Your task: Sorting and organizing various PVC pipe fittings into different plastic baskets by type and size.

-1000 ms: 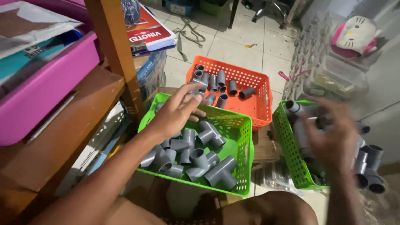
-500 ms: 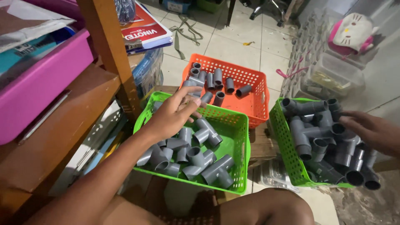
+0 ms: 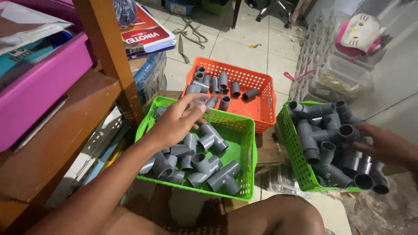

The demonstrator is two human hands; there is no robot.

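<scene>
I see my left hand (image 3: 176, 122), fingers spread and empty, hovering over the middle green basket (image 3: 244, 143) of stubby grey pipe fittings (image 3: 204, 163), while right of it my right hand (image 3: 385, 146) rests loosely open on another green basket's (image 3: 289, 139) larger fittings.

We seem to sit on a home storeroom's tiled floor (image 3: 244, 48): a wooden shelf (image 3: 56, 130) holds a pink bin (image 3: 39, 87), clear boxes (image 3: 344, 78) are stacked by the wall, and baskets (image 3: 244, 130) hold grey pipe fittings (image 3: 204, 161).
</scene>
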